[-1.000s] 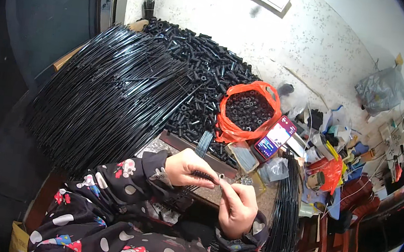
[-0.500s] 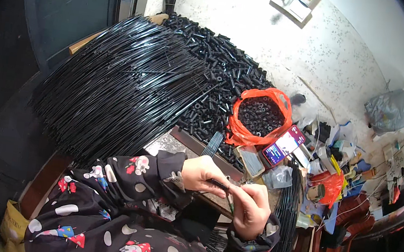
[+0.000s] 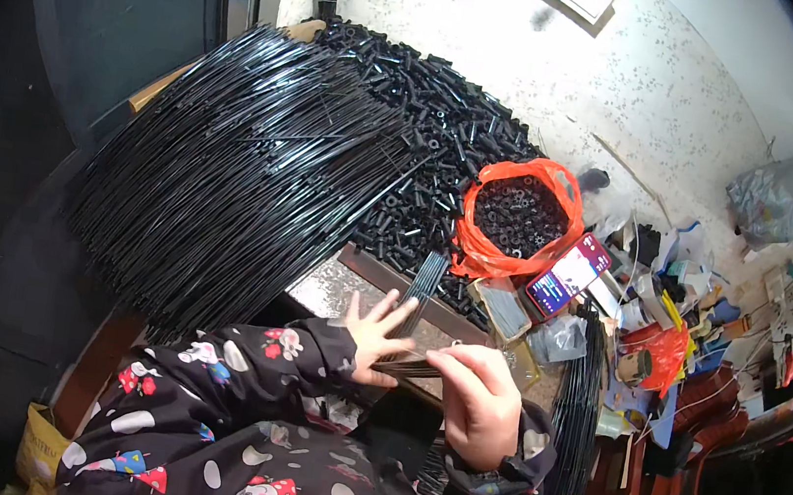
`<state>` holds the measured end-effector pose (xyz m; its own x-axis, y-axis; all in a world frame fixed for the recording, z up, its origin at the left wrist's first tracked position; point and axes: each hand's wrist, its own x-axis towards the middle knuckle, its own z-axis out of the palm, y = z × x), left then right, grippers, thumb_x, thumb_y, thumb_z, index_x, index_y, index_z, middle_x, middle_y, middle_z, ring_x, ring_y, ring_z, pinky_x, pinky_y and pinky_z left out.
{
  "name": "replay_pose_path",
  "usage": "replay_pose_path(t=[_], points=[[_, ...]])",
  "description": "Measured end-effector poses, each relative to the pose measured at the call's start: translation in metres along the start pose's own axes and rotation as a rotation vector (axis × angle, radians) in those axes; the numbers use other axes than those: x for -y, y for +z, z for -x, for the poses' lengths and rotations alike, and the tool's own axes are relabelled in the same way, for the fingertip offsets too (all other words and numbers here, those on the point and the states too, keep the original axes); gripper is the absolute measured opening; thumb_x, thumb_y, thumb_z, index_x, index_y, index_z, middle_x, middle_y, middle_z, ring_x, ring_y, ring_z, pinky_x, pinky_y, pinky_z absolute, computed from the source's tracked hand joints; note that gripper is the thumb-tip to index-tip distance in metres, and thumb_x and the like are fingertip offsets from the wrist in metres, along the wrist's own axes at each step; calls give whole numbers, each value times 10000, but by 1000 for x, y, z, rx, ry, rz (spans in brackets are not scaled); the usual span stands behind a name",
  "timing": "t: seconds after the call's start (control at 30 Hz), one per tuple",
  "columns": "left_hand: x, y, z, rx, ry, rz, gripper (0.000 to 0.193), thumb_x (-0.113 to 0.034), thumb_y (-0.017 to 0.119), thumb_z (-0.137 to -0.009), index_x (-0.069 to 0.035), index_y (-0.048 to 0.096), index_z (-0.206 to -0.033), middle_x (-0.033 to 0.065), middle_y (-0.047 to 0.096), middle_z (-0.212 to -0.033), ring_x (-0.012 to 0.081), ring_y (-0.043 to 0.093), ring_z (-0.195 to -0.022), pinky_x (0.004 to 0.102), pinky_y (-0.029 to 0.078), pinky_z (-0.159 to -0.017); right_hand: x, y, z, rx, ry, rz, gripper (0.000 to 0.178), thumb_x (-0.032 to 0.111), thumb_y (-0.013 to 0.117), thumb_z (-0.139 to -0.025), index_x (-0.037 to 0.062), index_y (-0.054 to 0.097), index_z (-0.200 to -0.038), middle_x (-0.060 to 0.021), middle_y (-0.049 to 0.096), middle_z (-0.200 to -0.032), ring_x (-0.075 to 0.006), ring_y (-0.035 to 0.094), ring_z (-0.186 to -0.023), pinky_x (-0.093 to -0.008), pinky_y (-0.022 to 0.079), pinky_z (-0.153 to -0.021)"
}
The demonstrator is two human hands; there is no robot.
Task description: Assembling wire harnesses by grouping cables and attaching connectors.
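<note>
My left hand [image 3: 371,338] lies with its fingers spread at the table's near edge, beside a small bundle of thin dark rods [image 3: 423,288] and touching other thin rods [image 3: 409,367] that run between my two hands. Just right of it, my right hand [image 3: 478,404] is closed, thumb and forefinger pinched together. What sits in that pinch is too small to make out. Ahead of my hands spreads a heap of short black tubes [image 3: 432,118]. A large pile of long, thin black rods [image 3: 238,169] covers the left of the table.
An orange plastic bag [image 3: 472,242] holds small black ring-like parts. Near it are a lit phone [image 3: 567,278], a shallow box [image 3: 500,310] and a clear bag [image 3: 558,340]. Long black rods [image 3: 577,418] hang at the right. Mixed clutter [image 3: 666,350] stands beyond them.
My left hand has gone from a pinch close to the right hand to spread fingers, a little left and lower on the table. My right hand stays pinched, turned slightly. The view has shifted a little.
</note>
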<state>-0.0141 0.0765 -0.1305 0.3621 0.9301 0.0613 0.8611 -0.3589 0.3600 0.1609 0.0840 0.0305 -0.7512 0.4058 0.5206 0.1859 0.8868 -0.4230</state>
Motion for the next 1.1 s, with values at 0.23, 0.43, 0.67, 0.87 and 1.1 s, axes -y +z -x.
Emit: replay_pose_path(t=[0.23,0.43,0.67,0.87,1.1], points=[[2,6,1,2,139,-343,878,-439,639,-585,-100,286,-1313,184,186,-1385,344,180,-1281,657,244,-880,-6,23,-5,675,-129,-794,207,167,609,-773,24,608,-923,-118,627,-839,-258,607,-747,-321,488,-701],[6,20,32,-135,258,-434,930,-405,684,-522,-45,310,-1293,177,239,-1367,315,232,-1268,533,248,-958,-236,44,42,-166,535,560,112,160,585,-728,106,652,-801,-98,590,-788,-266,551,-737,-371,446,-673],[8,4,39,-62,203,-119,961,-612,597,-581,1,326,-1270,196,287,-1340,309,276,-1250,504,229,-974,-258,50,62,-127,281,548,79,78,646,-657,62,599,-718,-80,500,-749,-271,481,-760,-365,414,-675],[7,-3,36,-38,186,-41,968,-622,598,-574,29,345,-1243,201,286,-1336,315,267,-1250,441,237,-988,-220,75,36,-387,417,237,45,43,589,-703,21,581,-742,-100,572,-754,-234,552,-715,-312,440,-666],[13,13,30,-83,216,-174,579,-232,455,-732,-6,361,-1257,154,319,-1342,266,304,-1250,397,274,-976,-198,110,23,-31,286,121,157,1,565,-705,59,595,-848,-117,534,-740,-297,553,-710,-333,445,-623]])
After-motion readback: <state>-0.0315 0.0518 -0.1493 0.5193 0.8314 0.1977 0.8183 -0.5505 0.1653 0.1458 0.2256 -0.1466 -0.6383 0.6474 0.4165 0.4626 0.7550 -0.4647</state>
